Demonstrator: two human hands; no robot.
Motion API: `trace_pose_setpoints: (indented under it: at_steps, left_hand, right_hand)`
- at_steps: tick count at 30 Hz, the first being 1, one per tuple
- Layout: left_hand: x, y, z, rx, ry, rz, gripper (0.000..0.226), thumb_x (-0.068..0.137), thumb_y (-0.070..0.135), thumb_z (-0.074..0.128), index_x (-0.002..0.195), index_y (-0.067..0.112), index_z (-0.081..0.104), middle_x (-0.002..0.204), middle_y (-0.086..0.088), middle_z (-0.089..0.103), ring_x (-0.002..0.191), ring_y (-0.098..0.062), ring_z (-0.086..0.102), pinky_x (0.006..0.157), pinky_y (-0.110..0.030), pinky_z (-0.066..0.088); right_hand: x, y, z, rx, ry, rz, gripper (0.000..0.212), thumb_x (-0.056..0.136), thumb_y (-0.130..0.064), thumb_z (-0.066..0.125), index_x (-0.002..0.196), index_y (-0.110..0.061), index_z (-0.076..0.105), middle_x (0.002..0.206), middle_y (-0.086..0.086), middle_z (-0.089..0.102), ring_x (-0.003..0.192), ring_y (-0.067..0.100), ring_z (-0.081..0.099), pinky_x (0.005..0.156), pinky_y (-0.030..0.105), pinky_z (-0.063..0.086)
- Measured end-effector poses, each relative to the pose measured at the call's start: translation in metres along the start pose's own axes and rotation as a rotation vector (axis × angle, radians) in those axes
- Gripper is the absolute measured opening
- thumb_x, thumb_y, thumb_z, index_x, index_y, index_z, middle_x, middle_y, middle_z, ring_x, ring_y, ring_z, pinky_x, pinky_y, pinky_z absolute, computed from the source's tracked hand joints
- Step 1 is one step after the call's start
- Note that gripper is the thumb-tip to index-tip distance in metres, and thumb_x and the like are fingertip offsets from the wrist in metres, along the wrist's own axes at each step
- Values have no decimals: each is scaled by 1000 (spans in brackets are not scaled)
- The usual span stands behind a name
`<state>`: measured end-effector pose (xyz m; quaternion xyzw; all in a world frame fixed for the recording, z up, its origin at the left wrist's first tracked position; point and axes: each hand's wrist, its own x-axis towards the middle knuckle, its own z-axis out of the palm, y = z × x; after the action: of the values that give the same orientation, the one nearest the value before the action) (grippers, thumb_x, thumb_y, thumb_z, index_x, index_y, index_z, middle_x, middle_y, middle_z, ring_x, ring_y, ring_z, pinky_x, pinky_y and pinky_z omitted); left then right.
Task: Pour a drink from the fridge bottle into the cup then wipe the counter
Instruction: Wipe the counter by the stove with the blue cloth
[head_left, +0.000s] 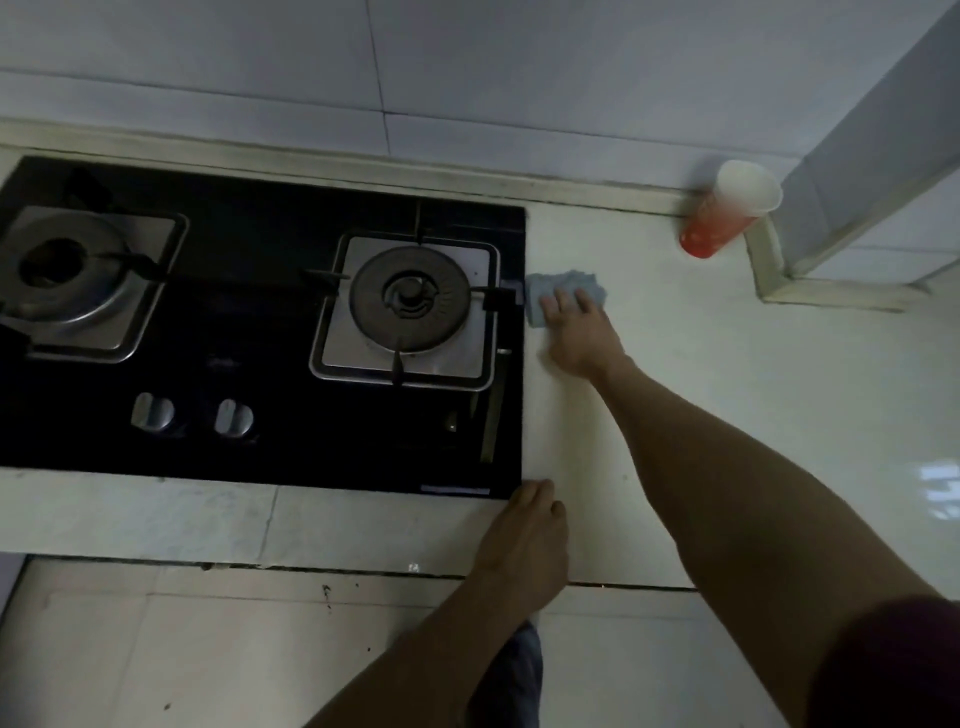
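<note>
Your right hand (579, 332), fingers straight and spread, presses the blue cloth (566, 283) just right of the hob (249, 249); worktop (727, 389) runs rightward toward the cup (727, 213).

The right hand (582, 332) reaches forward, palm down, fingers spread; the left hand (527, 540) rests nearer, palm down.

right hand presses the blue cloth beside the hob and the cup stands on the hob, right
No. The head view shows the cup on the counter by the back wall, off the hob. The right hand does press the blue cloth.
</note>
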<state>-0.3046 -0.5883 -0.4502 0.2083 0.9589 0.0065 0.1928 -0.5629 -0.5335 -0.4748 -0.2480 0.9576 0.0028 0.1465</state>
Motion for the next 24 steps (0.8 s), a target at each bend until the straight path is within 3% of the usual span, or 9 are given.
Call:
trace_pose_setpoints:
  at_steps: [3, 7, 10, 15, 19, 24]
  left_hand:
    - [-7, 5, 5, -251, 50, -96, 28, 92, 22, 51, 111, 6, 64, 129, -12, 51, 130, -28, 38, 114, -36, 30]
    - [-21, 12, 8, -391, 112, -181, 27, 74, 27, 70, 98, 14, 70, 120, -2, 63, 117, -17, 56, 97, -24, 48]
    - [-24, 11, 9, -311, 72, -139, 34, 90, 21, 56, 119, 4, 60, 137, -10, 50, 137, -24, 34, 115, -34, 32]
    - [-29, 17, 13, -125, 36, -116, 41, 93, 23, 50, 128, 1, 53, 149, -18, 35, 142, -30, 23, 120, -41, 19]
    - [-38, 22, 26, -141, 6, -127, 44, 92, 24, 47, 131, 3, 51, 151, -16, 33, 142, -31, 23, 119, -43, 20]
    - [-61, 21, 26, -108, 63, -104, 42, 94, 25, 47, 129, 4, 52, 145, -16, 40, 137, -30, 28, 115, -43, 24]
  right_hand:
    - [-25, 29, 7, 22, 10, 65, 64, 88, -16, 48, 147, -18, 25, 156, 9, 22, 143, 38, 15, 113, 54, 27]
    - [-66, 57, 16, 80, -10, 315, 64, 91, -17, 45, 150, -19, 18, 159, 11, 14, 145, 38, 10, 114, 55, 25]
    - [-81, 30, 18, 149, -47, 427, 67, 93, -19, 42, 152, -16, 10, 160, 12, 3, 146, 38, 0, 116, 57, 17]
    - [-107, -30, 26, 64, 9, 168, 72, 92, -24, 44, 153, -14, 8, 161, 12, 3, 146, 39, -2, 118, 54, 7]
    - [-140, -22, 37, 32, 28, 1, 75, 88, -15, 49, 153, -17, 11, 162, 7, 6, 147, 35, -1, 119, 49, 8]
    - [-191, 30, 52, 68, -28, 326, 71, 90, -15, 45, 153, -16, 11, 160, 12, 10, 145, 39, 7, 117, 49, 19]
